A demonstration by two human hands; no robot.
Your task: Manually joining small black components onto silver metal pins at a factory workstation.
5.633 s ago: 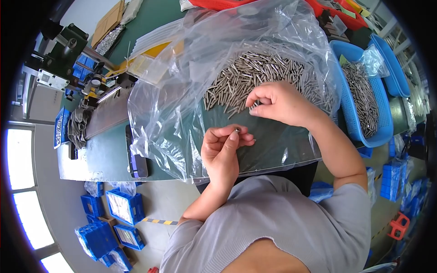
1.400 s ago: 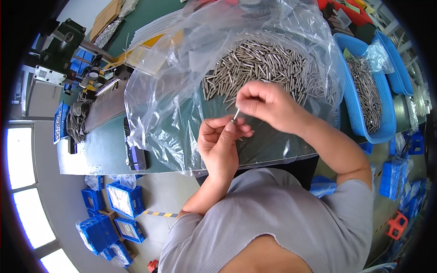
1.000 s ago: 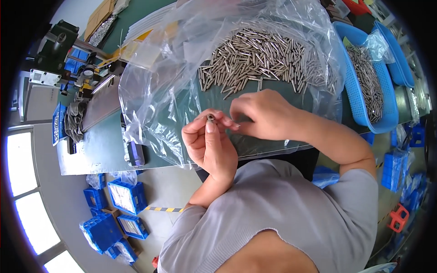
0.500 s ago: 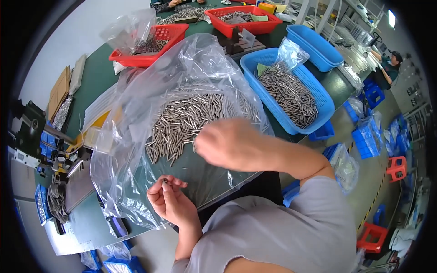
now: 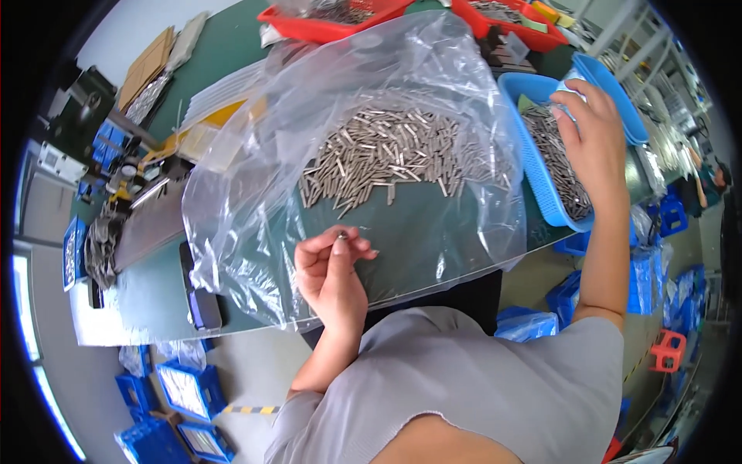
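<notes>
My left hand is closed in a pinch, with the end of a small metal part showing between thumb and forefinger. It is above the near edge of a large clear plastic bag. On that bag lies a heap of short metal pins. Over at the right, my right hand hovers above a blue basket filled with similar pins. Its fingers are bent, with a gap between thumb and fingertips; no pin can be made out in it.
Red baskets stand at the back, and an empty-looking blue basket adjoins the filled one. A clamp-like device is at the left of the green table. Blue crates are on the floor.
My right hand has moved from the pin heap on the bag to above the blue basket at the right. The left hand keeps its pinch. The whole view has shifted.
</notes>
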